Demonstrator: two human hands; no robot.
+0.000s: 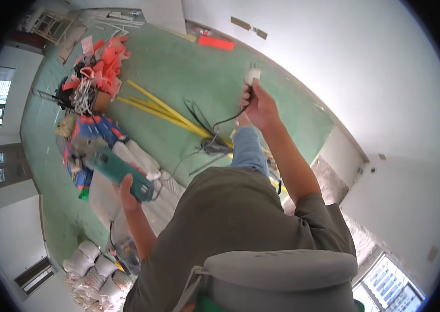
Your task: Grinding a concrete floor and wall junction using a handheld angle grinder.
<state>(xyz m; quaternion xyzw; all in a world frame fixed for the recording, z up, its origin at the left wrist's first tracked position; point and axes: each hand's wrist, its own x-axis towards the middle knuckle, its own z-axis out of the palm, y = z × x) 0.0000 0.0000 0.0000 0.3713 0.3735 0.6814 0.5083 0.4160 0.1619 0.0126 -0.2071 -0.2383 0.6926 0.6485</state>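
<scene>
My left hand [128, 194] is closed round the rear of a teal-green power tool [121, 171]. A grey metal head forms the tool's far end; it is blurred, so its exact kind is unclear. Further forward and to the right, my right hand [261, 108] grips a white power plug [253, 75] with its prongs pointing away from me. A dark cord [227, 120] runs from that hand down toward a loose coil of cable [214, 145] on the floor. Sacks beneath the tool are partly covered by it.
Yellow strips [173, 117] lie across the green floor [162, 67]. Orange-red bags [106, 65] and a cardboard box [100, 101] are piled at far left. Pale sacks [110, 205] and blue bags [103, 125] lie left. The white wall [334, 62] has rectangular openings [240, 23].
</scene>
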